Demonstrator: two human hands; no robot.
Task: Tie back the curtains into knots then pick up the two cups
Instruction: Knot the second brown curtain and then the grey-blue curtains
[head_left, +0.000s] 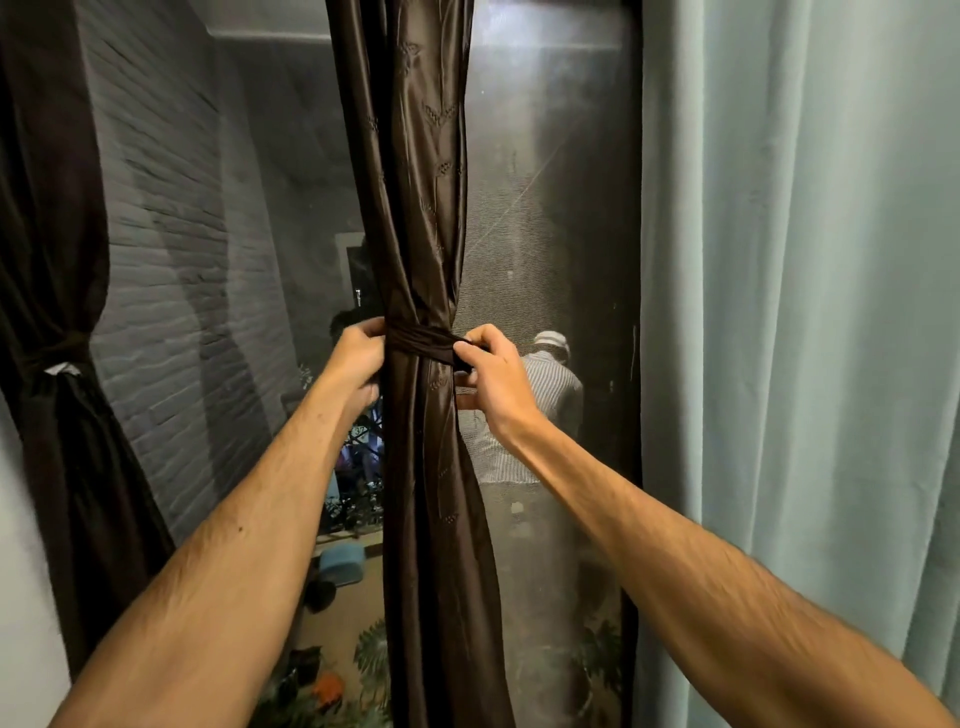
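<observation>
A dark brown satin curtain (421, 208) hangs gathered in the middle of the window. A brown tie band (421, 343) wraps around it at waist height. My left hand (353, 358) grips the curtain's left side at the band, its fingers curled behind the fabric. My right hand (493, 379) pinches the band's end at the curtain's right edge. A second dark curtain (57, 291) at the far left is bound by a band with a white tag. No cups are in view.
A pale blue-green curtain (800, 312) fills the right side. The window glass (550, 208) behind shows a brick wall, plants below and a reflection of a person in a striped shirt.
</observation>
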